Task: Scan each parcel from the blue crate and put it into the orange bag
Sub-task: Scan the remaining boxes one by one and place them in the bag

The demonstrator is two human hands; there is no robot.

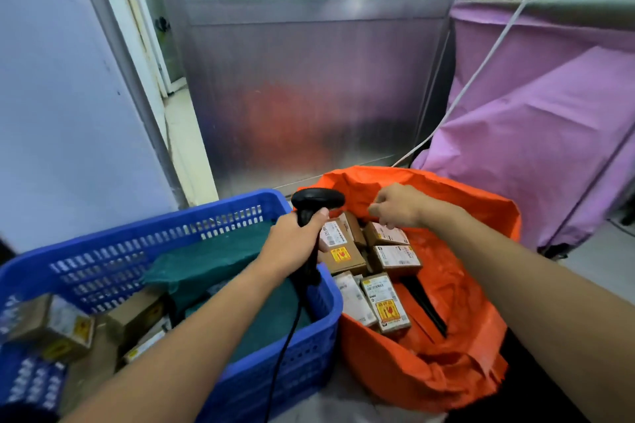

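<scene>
1. Parcels point(386, 302), brown boxes with labels, lie inside the orange bag point(464, 371), directly under the right hand point(398, 206). Its fingers are curled downward, and I cannot tell if they pinch anything.
2. The left hand point(295, 244) has its fingers wrapped around the handle of the black scanner point(318, 199), which stands upright above the crate's rim.
3. The blue crate point(154, 233) touches the bag and contains more boxes point(58, 326) and a green package point(223, 257).
4. Behind them are a metal door point(309, 79) and a purple cover point(532, 130).
</scene>
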